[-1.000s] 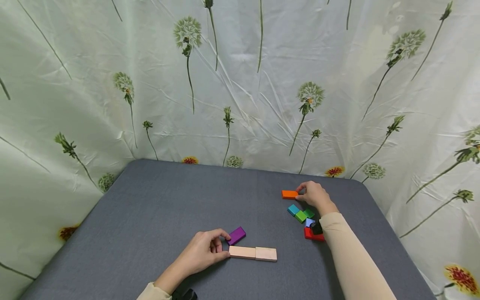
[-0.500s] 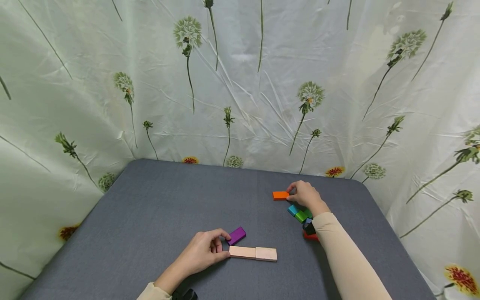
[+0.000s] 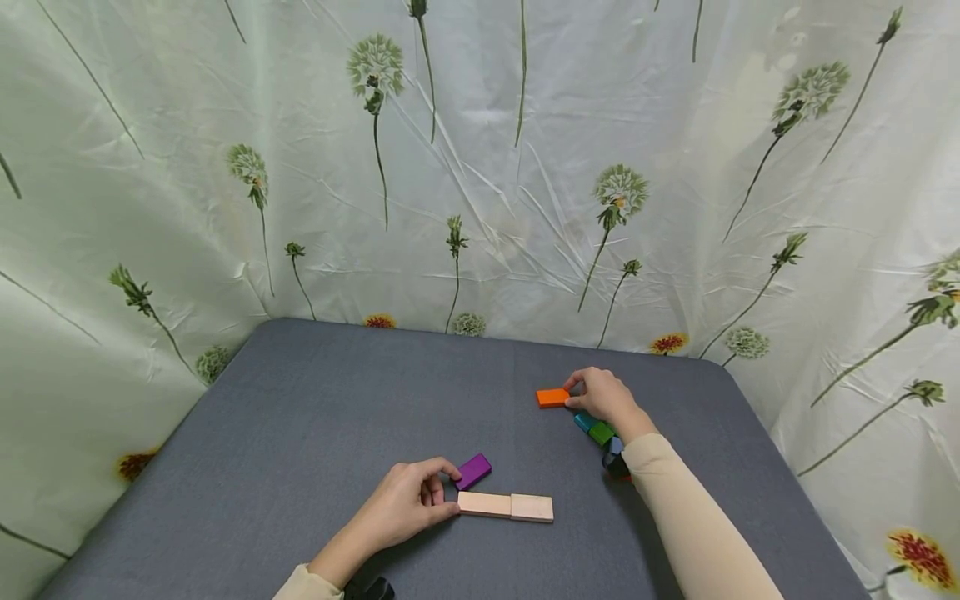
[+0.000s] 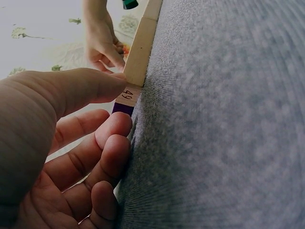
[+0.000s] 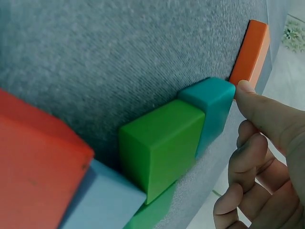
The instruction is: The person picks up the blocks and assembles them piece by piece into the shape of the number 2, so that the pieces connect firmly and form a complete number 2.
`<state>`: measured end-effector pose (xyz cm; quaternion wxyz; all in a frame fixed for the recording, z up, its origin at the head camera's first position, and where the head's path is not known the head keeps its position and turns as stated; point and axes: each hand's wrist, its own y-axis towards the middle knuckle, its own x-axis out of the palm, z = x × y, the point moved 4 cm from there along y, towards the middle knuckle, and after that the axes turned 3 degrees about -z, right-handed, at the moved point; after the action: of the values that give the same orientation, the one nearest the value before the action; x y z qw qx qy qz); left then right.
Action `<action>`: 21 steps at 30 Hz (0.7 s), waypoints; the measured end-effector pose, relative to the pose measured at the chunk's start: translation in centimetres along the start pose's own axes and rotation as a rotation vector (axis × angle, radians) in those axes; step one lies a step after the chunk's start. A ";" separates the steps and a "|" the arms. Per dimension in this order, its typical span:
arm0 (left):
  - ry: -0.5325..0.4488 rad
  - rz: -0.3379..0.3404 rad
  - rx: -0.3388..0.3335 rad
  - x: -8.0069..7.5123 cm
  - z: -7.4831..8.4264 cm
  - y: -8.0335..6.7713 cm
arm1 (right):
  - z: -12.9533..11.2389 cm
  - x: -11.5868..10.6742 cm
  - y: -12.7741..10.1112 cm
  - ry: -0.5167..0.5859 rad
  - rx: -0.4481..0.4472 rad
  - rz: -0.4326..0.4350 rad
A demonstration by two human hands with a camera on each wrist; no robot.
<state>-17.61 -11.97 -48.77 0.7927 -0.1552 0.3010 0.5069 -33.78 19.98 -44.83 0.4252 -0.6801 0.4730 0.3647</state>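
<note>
The orange block [image 3: 552, 397], lying flat with its long axis along the far edge of the grey surface [image 3: 315, 417], was pinched by the right hand [image 3: 603, 397]; teal block [image 3: 583, 421] and green block [image 3: 601, 432] crowded just beside. The left hand [image 3: 405, 502] pinched the purple block [image 3: 473, 471] against two pale wooden blocks [image 3: 506, 506] near the front edge.

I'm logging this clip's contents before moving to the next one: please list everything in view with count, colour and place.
orange block: 1, orange, far right of the table, at the right hand's fingertips
purple block: 1, purple, near centre, at the left hand's fingertips
pale wooden blocks: 2, light wood, end to end in a row, just nearer than the purple block
teal block: 1, teal, in the cluster under the right wrist
green block: 1, green, beside the teal block
light blue block: 1, light blue, beside the green block
red block: 1, red, near end of the cluster
table: 1, grey fabric top
curtain: 1, pale green with dandelion print, behind the table
left hand: 1, touching the purple block
right hand: 1, touching the orange block
</note>
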 end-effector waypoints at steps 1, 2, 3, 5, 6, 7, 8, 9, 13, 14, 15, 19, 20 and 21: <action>0.000 -0.001 -0.001 0.0 0.0 0.0 | -0.1 0.0 -0.1 -0.001 -0.004 0.001; 0.000 -0.001 -0.001 0.0 0.1 0.0 | -0.2 0.1 -0.3 0.000 -0.008 0.002; 0.000 0.000 -0.002 0.0 0.1 0.0 | -0.2 0.1 -0.4 0.000 -0.013 0.004; 0.000 0.000 -0.003 0.1 0.2 0.0 | -0.4 0.1 -0.6 0.000 -0.021 0.007; 0.001 0.000 -0.003 0.1 0.2 0.0 | -0.5 0.2 -0.7 -0.003 -0.026 0.009; 0.001 0.000 -0.003 0.1 0.2 0.0 | -0.6 0.2 -0.8 -0.007 -0.029 0.012; 0.000 0.000 -0.003 0.1 0.2 0.0 | -0.6 0.3 -0.9 -0.011 -0.030 0.012; 0.000 0.000 -0.003 0.0 0.2 0.0 | -0.7 0.4 -1.0 -0.014 -0.032 0.013; -0.005 -0.003 0.000 0.0 0.2 0.0 | -1.0 0.7 -1.4 -0.020 -0.039 0.011; -0.006 -0.004 0.000 0.0 0.2 0.0 | -1.1 0.7 -1.4 -0.021 -0.045 0.010; -0.007 -0.004 0.000 -0.1 0.2 0.0 | -1.2 0.8 -1.5 -0.021 -0.049 0.008; -0.008 -0.008 -0.002 -0.1 0.2 0.0 | -1.5 1.1 -1.5 -0.028 -0.068 0.005; -0.008 -0.008 -0.002 -0.1 0.2 0.0 | -1.6 1.2 -1.6 -0.028 -0.067 0.002; -0.007 -0.008 -0.002 -0.1 0.1 0.0 | -1.6 1.2 -1.6 -0.031 -0.071 0.002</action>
<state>-17.59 -11.96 -48.61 0.7957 -0.1554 0.2970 0.5044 -31.71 18.38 -44.93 0.4076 -0.6885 0.4541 0.3921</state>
